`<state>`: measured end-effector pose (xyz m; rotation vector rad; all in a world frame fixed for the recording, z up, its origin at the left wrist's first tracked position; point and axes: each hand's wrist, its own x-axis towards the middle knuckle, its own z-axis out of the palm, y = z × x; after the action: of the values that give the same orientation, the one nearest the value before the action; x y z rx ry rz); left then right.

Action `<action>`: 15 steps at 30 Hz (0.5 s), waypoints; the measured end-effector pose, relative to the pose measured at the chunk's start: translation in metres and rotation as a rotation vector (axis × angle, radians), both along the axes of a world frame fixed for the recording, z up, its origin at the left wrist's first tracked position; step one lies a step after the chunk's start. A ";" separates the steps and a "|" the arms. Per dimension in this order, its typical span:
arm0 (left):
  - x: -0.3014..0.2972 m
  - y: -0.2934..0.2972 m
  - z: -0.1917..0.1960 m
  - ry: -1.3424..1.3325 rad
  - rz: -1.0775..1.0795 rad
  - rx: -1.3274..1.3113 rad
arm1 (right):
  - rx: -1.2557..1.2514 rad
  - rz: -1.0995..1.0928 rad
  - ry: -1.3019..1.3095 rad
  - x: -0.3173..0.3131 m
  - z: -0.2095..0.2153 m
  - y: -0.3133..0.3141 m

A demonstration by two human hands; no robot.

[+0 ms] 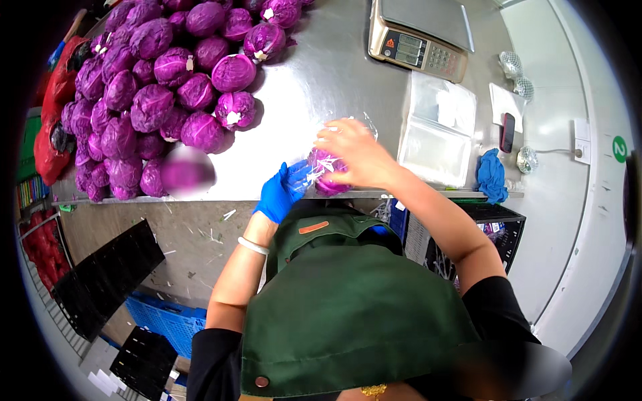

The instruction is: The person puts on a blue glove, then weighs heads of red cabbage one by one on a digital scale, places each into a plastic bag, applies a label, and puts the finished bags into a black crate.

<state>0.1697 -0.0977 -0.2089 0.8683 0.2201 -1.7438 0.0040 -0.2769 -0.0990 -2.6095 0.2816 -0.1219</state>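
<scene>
A red cabbage (330, 184) in clear plastic film sits at the table's front edge, between my hands. My left hand (282, 190), in a blue glove, lies against its left side with fingers stretched out, touching the film. Over its right side and top curves my bare right hand (358, 152), thumb on the cabbage and fingers on the film. Some loose film stands out beyond my right fingers. Part of the cabbage is hidden under that hand.
A large heap of red cabbages (152, 107) covers the table's left side. At the right are a digital scale (421, 53), a stack of clear plastic bags (436, 150), a blue glove (491, 175) and a dark handheld device (508, 132). Crates, including a blue crate (164, 321), stand below.
</scene>
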 end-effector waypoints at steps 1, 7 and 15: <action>-0.006 -0.006 0.014 -0.021 0.059 0.098 | 0.044 0.006 0.168 0.000 -0.025 0.000; 0.011 0.012 -0.012 -0.491 0.217 0.163 | 0.385 -0.098 0.430 -0.001 -0.056 0.002; -0.017 -0.046 -0.004 -0.788 -0.392 -0.181 | 0.593 -0.183 0.375 0.000 -0.075 -0.012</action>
<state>0.1524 -0.1434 -0.2129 1.4525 -0.6551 -1.5949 0.0035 -0.2894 -0.1739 -1.9974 0.5884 0.3435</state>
